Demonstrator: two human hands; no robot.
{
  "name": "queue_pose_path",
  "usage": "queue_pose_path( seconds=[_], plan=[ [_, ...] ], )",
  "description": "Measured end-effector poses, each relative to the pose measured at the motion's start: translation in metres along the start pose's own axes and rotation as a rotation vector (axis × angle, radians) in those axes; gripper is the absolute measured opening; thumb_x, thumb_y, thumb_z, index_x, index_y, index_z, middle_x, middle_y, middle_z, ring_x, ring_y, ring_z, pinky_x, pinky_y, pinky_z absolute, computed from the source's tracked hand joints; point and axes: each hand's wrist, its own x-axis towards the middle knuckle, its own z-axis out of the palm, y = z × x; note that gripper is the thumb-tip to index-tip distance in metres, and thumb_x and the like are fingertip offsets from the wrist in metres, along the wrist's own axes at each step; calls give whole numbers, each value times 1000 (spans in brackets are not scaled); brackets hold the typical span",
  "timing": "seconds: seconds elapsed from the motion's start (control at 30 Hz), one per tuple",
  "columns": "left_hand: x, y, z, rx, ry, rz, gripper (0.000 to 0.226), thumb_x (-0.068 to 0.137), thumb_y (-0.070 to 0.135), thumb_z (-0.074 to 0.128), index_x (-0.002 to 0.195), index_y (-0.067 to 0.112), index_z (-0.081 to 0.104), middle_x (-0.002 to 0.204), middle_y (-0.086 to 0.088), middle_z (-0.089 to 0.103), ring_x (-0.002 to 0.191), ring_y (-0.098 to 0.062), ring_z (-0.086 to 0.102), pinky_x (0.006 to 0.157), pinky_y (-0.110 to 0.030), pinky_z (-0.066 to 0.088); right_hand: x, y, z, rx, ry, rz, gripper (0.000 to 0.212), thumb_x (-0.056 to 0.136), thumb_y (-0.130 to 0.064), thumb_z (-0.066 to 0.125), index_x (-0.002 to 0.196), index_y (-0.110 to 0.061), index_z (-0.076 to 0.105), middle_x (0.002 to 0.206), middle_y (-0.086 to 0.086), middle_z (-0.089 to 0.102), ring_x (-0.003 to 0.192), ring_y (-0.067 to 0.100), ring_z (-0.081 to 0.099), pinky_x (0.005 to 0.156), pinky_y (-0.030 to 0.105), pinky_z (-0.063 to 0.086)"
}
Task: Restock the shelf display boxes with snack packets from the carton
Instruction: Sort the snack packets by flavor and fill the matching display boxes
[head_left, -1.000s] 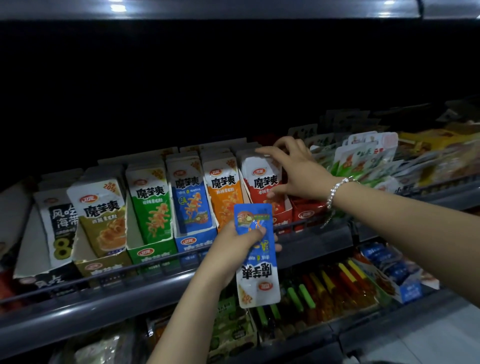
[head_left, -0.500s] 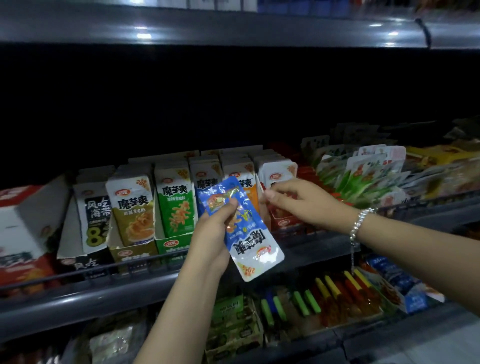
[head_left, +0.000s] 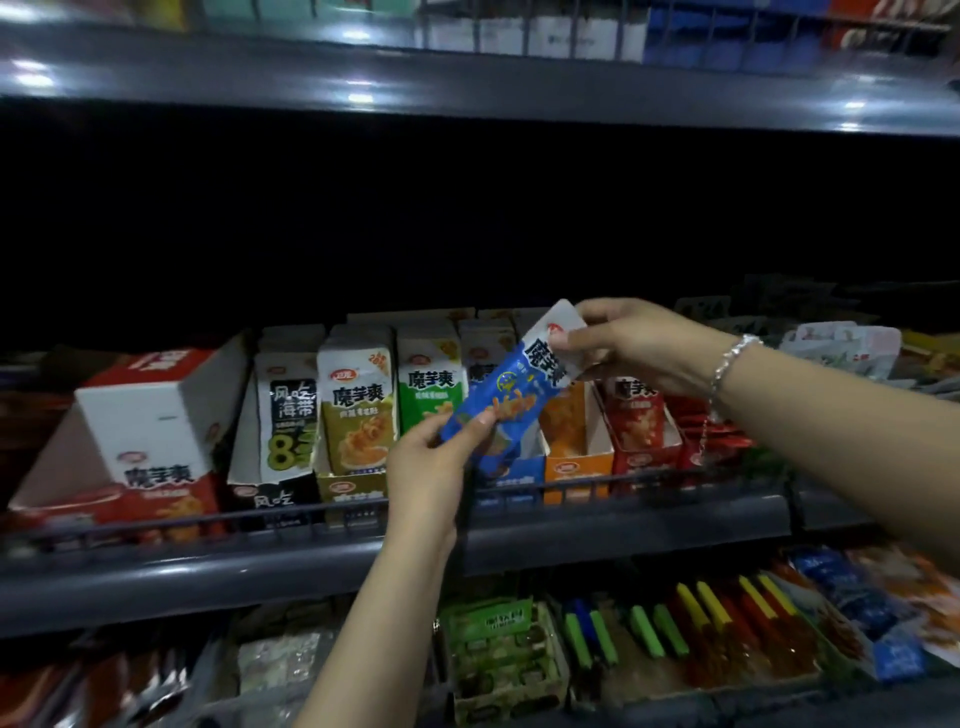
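Observation:
A blue snack packet (head_left: 511, 397) with a white top is held tilted in front of the shelf, over the blue display box (head_left: 511, 475). My left hand (head_left: 431, 467) pinches its lower blue end. My right hand (head_left: 631, 345), with a bracelet on the wrist, grips its upper white end. A row of display boxes stands on the middle shelf: black-and-white (head_left: 283, 426), olive (head_left: 356, 410), green (head_left: 431, 379), orange (head_left: 576, 452) and red (head_left: 641, 428), each with upright packets. No carton is in view.
A large red-and-white box (head_left: 150, 431) leans at the left of the shelf. A wire rail (head_left: 649, 480) runs along the shelf front. Loose packets (head_left: 841, 348) lie at the right. Below, a lower shelf holds green boxes (head_left: 501, 654) and coloured stick snacks (head_left: 717, 618). Another shelf (head_left: 467, 98) runs overhead.
The blue packet has turned from hanging white-end-down in my left hand to white-end-up and risen in front of the boxes. My right hand left the red box and took its top end.

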Motion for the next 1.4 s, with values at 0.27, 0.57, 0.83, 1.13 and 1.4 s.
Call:
queue_pose_path(
  seconds=[0.27,0.57,0.83,1.13,1.4],
  plan=[
    [4,-17,-16,743,30,451,46,90,33,62,133,20,54,132,1,57,124,-18,48,109,-35,34,48,-33,23,-390,193,-111,32,86,-16,67,116,-11,58,104,4,64,95,18,60,75,16,49],
    [8,-43,-26,1451,-300,612,79,81,56,-6,153,29,13,161,0,-4,149,-21,3,114,-38,-13,79,-25,46,-865,183,22,39,91,-33,59,114,-1,60,101,11,60,96,25,55,74,29,40],
    [8,-52,-29,1510,-278,628,62,92,45,37,149,25,23,158,-8,21,140,-28,35,115,-48,17,69,15,75,-1136,244,-103,30,90,-41,58,93,-12,60,95,10,65,92,26,61,65,29,34],
    [9,-52,-24,1522,-287,628,61,100,41,33,153,26,8,161,-5,-7,148,-24,10,119,-46,-2,78,33,81,-1263,246,-170,48,78,-44,71,115,-17,55,110,6,62,103,25,58,83,36,47],
    [9,-58,-24,1505,-263,663,62,96,40,44,151,22,23,161,-8,8,141,-27,29,117,-48,11,76,36,84,-1306,264,-184,55,80,-48,67,124,-20,48,115,5,57,105,26,57,76,34,43]
  ],
)
